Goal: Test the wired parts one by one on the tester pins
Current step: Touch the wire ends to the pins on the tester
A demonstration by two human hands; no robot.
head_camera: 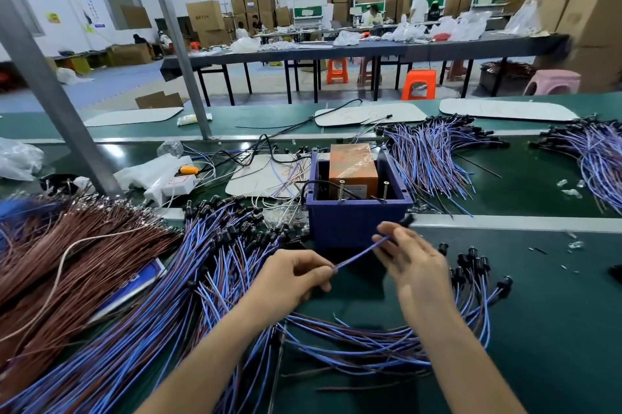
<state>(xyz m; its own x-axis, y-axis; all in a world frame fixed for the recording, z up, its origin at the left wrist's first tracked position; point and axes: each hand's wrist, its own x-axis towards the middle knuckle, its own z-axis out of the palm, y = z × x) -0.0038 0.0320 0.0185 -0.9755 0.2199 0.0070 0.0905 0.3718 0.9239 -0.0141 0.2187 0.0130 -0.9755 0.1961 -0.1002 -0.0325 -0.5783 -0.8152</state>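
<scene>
One wired part (361, 252), a blue-and-brown wire pair with a black cap at its far end, is stretched between both hands just in front of the blue tester box (356, 218). My left hand (296, 279) pinches the wire's bare end. My right hand (414, 262) holds the wire near the black cap, which sticks out beyond the fingers. Two upright metal pins (342, 189) stand on the box's near rim, in front of an orange block (353, 169) inside it.
A big heap of blue-wired parts (188, 272) lies left, with brown wires (67, 262) beyond it. More capped parts (471, 269) lie right of my right hand. Further bundles (434, 154) lie behind the box. A metal post (60, 104) rises at left.
</scene>
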